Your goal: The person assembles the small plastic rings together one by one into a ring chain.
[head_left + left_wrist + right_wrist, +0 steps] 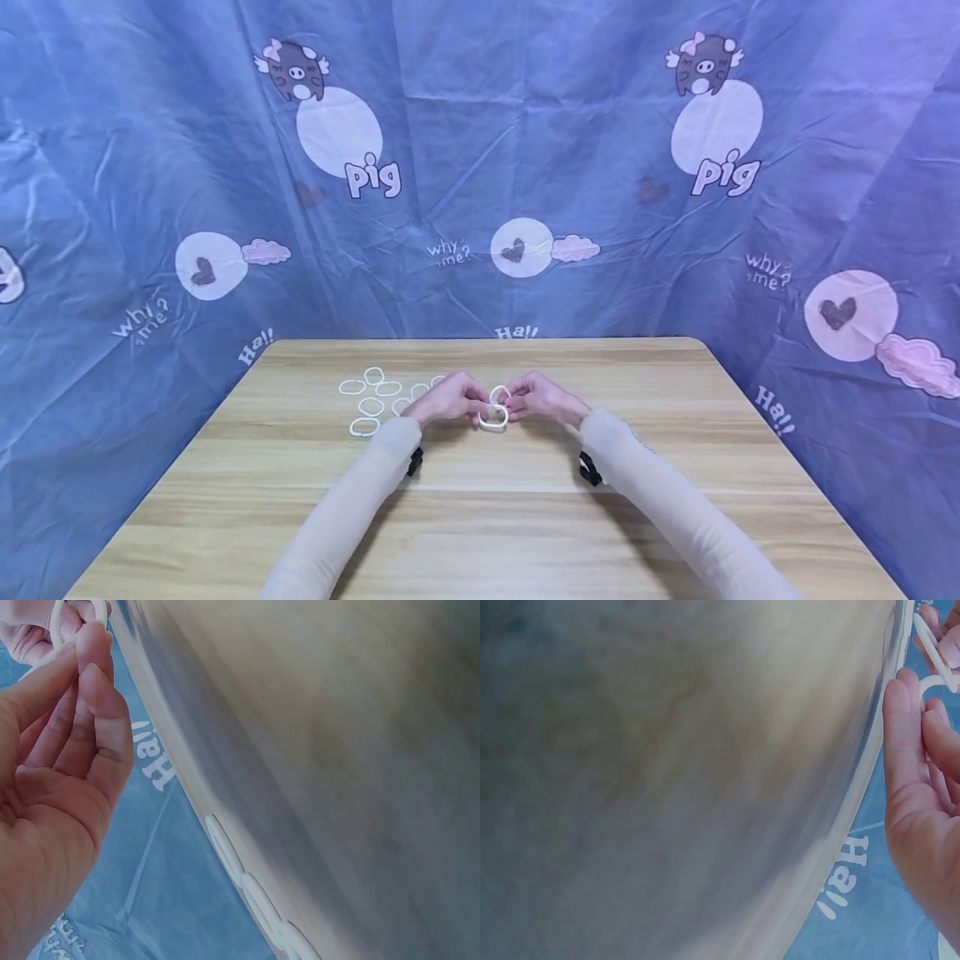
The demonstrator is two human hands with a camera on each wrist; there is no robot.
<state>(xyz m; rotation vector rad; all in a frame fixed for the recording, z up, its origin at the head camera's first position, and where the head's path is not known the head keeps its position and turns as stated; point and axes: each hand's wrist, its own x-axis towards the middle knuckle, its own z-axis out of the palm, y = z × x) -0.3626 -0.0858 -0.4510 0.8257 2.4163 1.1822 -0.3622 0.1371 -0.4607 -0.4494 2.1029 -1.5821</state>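
Above the table, my two hands meet over a pair of white oval rings. The left hand pinches the lower ring between thumb and fingers. From the other side, the right hand pinches the upper ring. Both rings cross where the fingertips come together; I cannot tell whether they are linked. The right wrist view shows one ring at the left fingers and part of another ring at the right fingertips. In the left wrist view, the left hand hides part of the rings.
Several more white rings lie on the table left of my hands, among them one ring near the front and one ring farther back. My left forearm partly covers this group. A blue printed curtain hangs behind the table.
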